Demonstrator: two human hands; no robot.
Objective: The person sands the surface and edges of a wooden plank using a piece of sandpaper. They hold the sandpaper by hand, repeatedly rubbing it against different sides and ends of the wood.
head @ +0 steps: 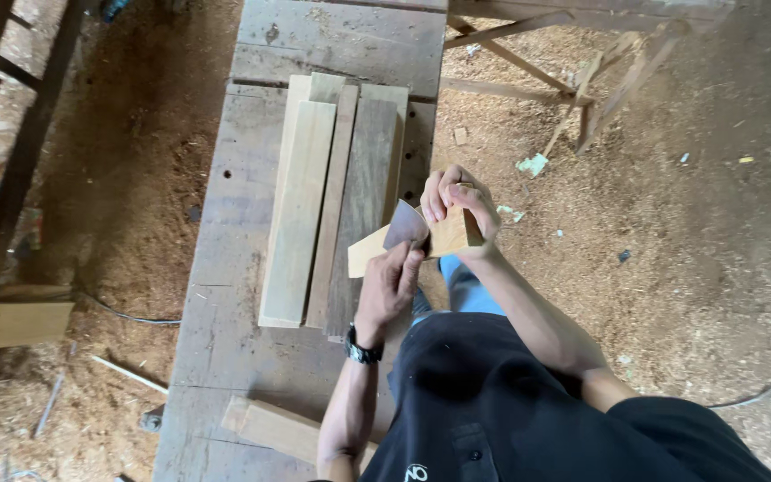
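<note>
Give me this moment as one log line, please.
left hand: presses dark sanding sheet on small wood piece | right hand: grips piece | stacked planks on workbench

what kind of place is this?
Likely a woodworking shop: sawdust covers the floor, planks lie on a worn wooden workbench, and both hands, left hand and right hand, hold a small wood piece.

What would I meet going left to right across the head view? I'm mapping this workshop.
Dark metal frame → flat pale wooden board on the floor → stack of long wooden planks on the grey workbench → right hand → slanted wooden trestle legs.
</note>
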